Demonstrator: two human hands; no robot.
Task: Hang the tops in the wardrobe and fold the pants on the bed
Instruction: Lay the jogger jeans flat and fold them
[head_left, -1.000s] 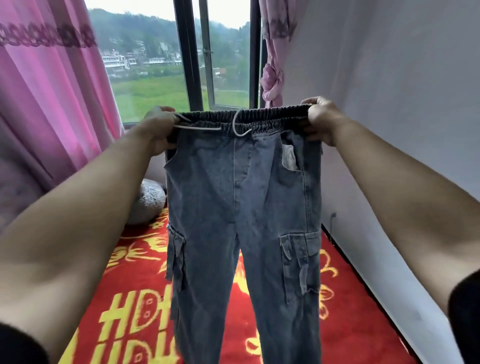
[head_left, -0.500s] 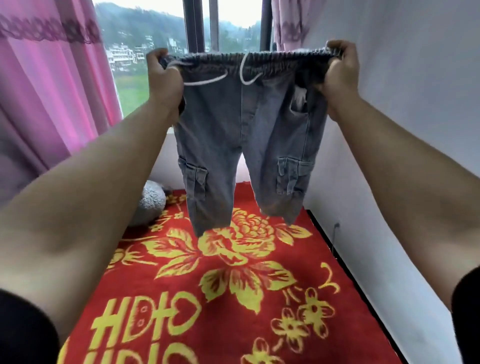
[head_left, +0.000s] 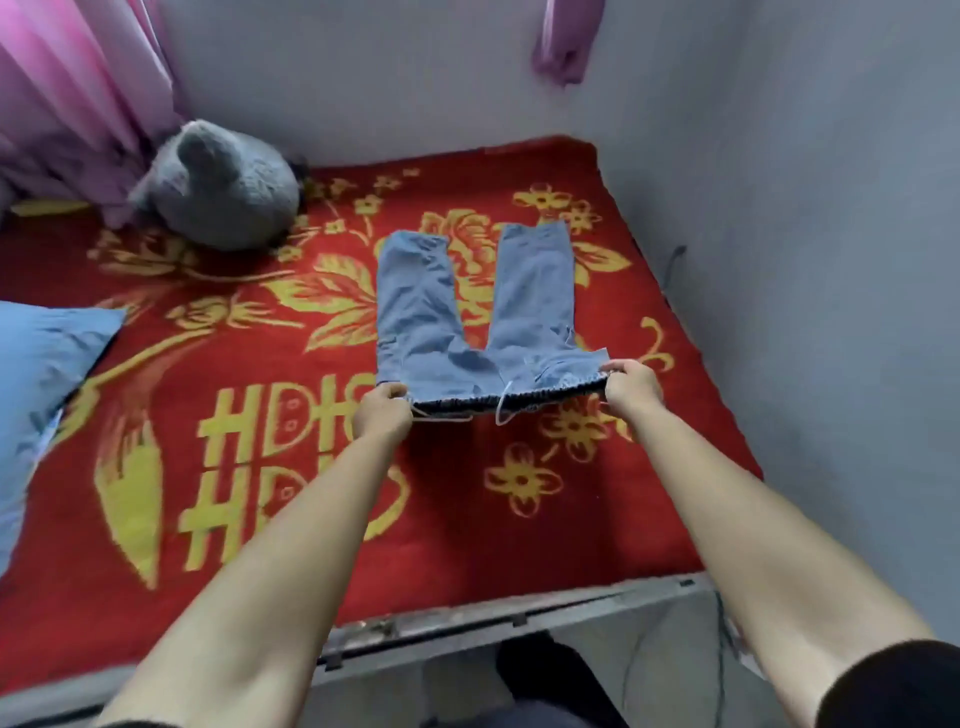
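Observation:
A pair of blue denim pants (head_left: 467, 322) lies spread on the bed, legs pointing away from me towards the far wall, elastic waistband nearest me. My left hand (head_left: 382, 413) grips the left end of the waistband. My right hand (head_left: 631, 387) grips the right end, held slightly off the blanket. A white drawstring hangs loose from the middle of the waistband. No wardrobe or tops are in view.
The bed carries a red blanket (head_left: 260, 519) with yellow flowers and letters. A grey plush toy (head_left: 223, 184) sits at the far left by pink curtains (head_left: 67, 88). A blue pillow (head_left: 41, 374) lies at the left. Grey walls (head_left: 805, 260) close the far and right sides.
The pants were held up high in front of the window; both hands have brought them down and laid them flat on the bed, and my view has tipped downwards.

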